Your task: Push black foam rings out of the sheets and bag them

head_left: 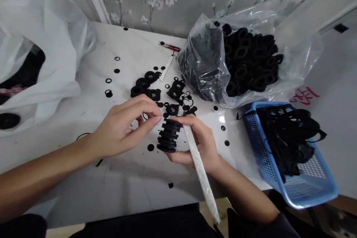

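Note:
My right hand [202, 139] grips a stack of black rubber rings [169, 135] between thumb and fingers. A long white-wrapped stick [201, 173] with a dark tip lies across the same hand, its lower end pointing toward my body. To the left of the stack, my left hand [131, 124] is closed in a pinch, thumb against fingertips; whatever is in it, if anything, I cannot make out. Just beyond the hands lie loose black rubber parts [143, 83] with round holes, more such pieces [176, 91], and small thin rings and discs.
A clear plastic bag [200, 63] full of black rings [251, 59] stands at the back right. Nearer on the right, a blue basket [262, 160] holds black pieces. At left is a white bag [64, 18]. A red cutter [170, 46] and white stick [166, 67] lie at the back.

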The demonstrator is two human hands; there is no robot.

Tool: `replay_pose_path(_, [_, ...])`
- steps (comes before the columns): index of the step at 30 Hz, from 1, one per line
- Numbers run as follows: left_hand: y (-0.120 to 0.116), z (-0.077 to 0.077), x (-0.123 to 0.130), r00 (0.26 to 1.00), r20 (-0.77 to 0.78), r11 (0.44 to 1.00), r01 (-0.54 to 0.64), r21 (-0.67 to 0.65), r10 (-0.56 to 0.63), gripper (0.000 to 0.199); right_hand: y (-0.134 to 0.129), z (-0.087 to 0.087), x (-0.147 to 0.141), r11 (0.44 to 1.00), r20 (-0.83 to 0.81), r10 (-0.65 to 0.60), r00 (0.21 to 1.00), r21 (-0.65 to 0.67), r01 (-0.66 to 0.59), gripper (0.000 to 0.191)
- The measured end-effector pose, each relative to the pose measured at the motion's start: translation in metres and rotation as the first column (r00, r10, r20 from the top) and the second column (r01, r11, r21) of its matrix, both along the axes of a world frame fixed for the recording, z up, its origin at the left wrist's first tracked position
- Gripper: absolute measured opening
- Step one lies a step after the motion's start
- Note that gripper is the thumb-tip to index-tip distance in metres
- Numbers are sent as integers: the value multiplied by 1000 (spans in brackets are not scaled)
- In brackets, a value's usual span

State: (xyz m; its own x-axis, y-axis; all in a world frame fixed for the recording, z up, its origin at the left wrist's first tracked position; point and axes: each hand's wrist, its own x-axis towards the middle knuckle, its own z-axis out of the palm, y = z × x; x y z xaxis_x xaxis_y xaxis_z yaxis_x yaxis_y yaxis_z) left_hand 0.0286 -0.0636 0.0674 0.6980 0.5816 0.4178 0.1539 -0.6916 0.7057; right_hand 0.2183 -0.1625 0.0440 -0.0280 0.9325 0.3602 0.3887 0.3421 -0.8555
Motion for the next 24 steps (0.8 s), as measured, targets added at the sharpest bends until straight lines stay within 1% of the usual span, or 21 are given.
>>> replay_pose_path(2, [0, 1, -1, 996, 42, 994, 71, 80, -75, 18, -1, 0, -2, 999, -70, -4, 998, -51, 0, 54])
replay_pose_path(4, [0, 2, -2, 994, 47, 988, 97, 123, -104, 24, -2, -1, -4, 997, -107, -5, 994, -78, -3, 54])
replay_pose_path(8, [1, -1, -4, 985, 20, 972, 165, 166, -170, 24, -2, -1, -4, 998, -119, 13, 993, -63, -21, 56])
replay_pose_path(10, [1, -3, -4, 985, 12, 964, 169, 206, -175, 42, -1, 0, -3, 999, -110, 28, 994, -36, -32, 58])
replay_pose_path(12, [1, -5, -3, 989, 13, 959, 137, 249, -145, 62, 0, 2, -2, 999, -79, 52, 996, -13, -53, 59])
replay_pose_path(13, [1, -6, -3, 991, 10, 958, 127, 257, -134, 68, 1, 3, -1, 998, -57, 65, 996, -2, -65, 59])
replay_pose_path(15, [1, -8, -2, 991, 1, 961, 133, 243, -137, 72, 1, 4, 0, 996, -13, 82, 997, 23, -82, 60])
replay_pose_path(17, [1, -9, -2, 988, -3, 966, 154, 209, -157, 71, 0, 6, 0, 996, 31, 72, 997, 54, -74, 61])
replay_pose_path(21, [2, -15, -3, 980, 81, 972, 165, 167, -180, 76, -3, 9, -1, 996, 119, 27, 992, 76, -36, 64])
replay_pose_path(24, [4, -18, -3, 980, 92, 975, 164, 150, -179, 77, -4, 10, -1, 995, 137, 28, 990, 93, -41, 67])
